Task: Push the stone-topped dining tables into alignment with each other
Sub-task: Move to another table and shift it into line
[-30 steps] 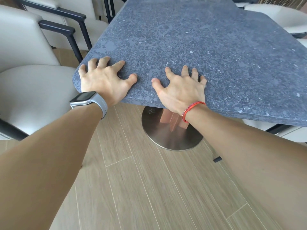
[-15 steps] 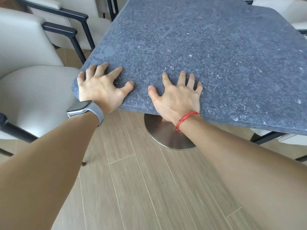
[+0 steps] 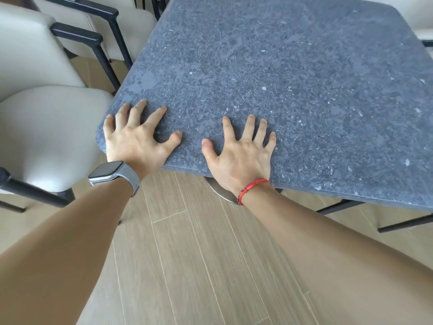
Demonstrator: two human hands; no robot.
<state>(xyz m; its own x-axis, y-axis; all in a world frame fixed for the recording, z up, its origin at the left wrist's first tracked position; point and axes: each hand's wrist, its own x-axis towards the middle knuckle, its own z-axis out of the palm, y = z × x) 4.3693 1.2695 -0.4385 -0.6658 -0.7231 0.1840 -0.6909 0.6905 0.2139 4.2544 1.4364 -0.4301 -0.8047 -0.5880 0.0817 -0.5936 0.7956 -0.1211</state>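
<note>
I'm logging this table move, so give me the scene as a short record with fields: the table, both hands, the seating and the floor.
table: dark grey speckled stone tabletop on round brushed-metal base
left hand: flat, fingers spread, pressing the tabletop's near left corner; grey smartwatch on wrist
right hand: flat, fingers spread, on the near edge; red cord bracelet on wrist
seating: cream upholstered chair with black metal frame, left of table
floor: light wood-look planks
second table: not in view
</note>
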